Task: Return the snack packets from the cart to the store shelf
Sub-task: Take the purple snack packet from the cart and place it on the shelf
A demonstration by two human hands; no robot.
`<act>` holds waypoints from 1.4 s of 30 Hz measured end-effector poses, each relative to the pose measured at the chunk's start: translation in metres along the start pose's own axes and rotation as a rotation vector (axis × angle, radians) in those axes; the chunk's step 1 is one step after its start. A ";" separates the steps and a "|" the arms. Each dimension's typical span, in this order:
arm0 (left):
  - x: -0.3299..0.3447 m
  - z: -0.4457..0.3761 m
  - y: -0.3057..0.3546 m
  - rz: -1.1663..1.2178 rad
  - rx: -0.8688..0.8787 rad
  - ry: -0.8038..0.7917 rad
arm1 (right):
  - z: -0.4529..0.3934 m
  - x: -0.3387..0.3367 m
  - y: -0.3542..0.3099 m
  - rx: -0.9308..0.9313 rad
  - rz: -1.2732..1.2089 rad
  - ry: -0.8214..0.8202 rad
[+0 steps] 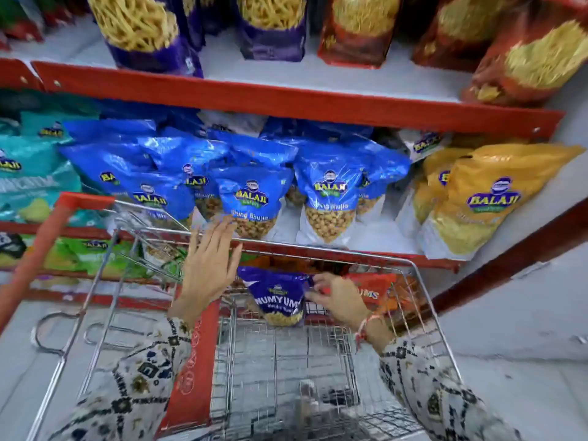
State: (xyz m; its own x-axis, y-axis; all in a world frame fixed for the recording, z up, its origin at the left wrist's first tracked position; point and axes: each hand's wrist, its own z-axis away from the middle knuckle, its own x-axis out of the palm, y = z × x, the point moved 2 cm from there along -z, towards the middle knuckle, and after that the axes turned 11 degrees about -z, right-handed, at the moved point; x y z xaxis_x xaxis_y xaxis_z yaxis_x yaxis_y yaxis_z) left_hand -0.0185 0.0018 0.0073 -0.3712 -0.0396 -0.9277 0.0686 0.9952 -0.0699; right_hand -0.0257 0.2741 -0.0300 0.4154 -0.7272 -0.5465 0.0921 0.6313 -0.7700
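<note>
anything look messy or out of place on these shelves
Mostly the top shelf: the red packet at its right end leans hard sideways while its neighbours stand upright. The blue packets on the middle shelf slump and overlap. Nothing looks spilled or torn.

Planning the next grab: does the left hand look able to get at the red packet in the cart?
Probably not easily: the right hand and the purple packet lie between the left hand and the red packet.

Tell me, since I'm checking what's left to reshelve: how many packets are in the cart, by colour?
Purple packet, pinched at its top by the right hand: 1
Red packet: 1
Total in the cart: 2
</note>
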 end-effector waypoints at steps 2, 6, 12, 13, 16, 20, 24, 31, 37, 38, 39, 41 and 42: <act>0.013 0.002 -0.005 -0.019 -0.029 -0.086 | -0.009 0.015 0.014 0.111 -0.038 -0.113; 0.044 0.010 -0.015 -0.090 -0.014 -0.190 | -0.018 0.033 0.030 0.063 -0.203 -0.080; 0.065 0.012 -0.023 -0.134 -0.006 -0.189 | 0.004 0.053 0.044 0.007 -0.089 0.125; 0.066 0.011 -0.022 -0.131 -0.008 -0.175 | 0.004 0.057 0.052 0.003 -0.066 0.130; 0.069 0.011 -0.021 -0.115 -0.017 -0.121 | -0.007 0.062 0.056 0.146 -0.071 0.079; 0.074 0.012 -0.020 -0.100 -0.028 -0.071 | -0.041 0.065 0.045 0.310 -0.118 -0.060; 0.077 0.013 -0.022 -0.101 -0.015 -0.037 | -0.064 0.073 0.042 0.304 -0.235 -0.104; 0.071 0.012 -0.023 -0.086 -0.015 -0.051 | -0.084 0.085 0.046 0.434 -0.230 0.003; 0.062 0.012 -0.025 -0.031 -0.024 -0.079 | -0.068 0.098 0.050 0.398 -0.324 0.117; 0.060 0.012 -0.025 -0.015 -0.029 -0.075 | -0.064 0.097 0.048 0.385 -0.337 0.135; 0.057 0.012 -0.025 0.002 -0.035 -0.072 | -0.059 0.095 0.045 0.348 -0.340 0.149; 0.051 0.013 -0.025 0.026 -0.046 -0.066 | -0.048 0.087 0.036 0.252 -0.360 0.189; 0.046 0.014 -0.024 0.035 -0.055 -0.059 | -0.042 0.081 0.030 0.212 -0.371 0.211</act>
State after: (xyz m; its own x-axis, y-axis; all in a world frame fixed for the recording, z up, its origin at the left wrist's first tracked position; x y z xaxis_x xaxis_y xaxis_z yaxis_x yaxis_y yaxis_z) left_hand -0.0249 -0.0254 -0.0390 -0.3139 -0.0079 -0.9494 0.0292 0.9994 -0.0180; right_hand -0.0278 0.2228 -0.1109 0.1290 -0.9389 -0.3192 0.3914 0.3439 -0.8535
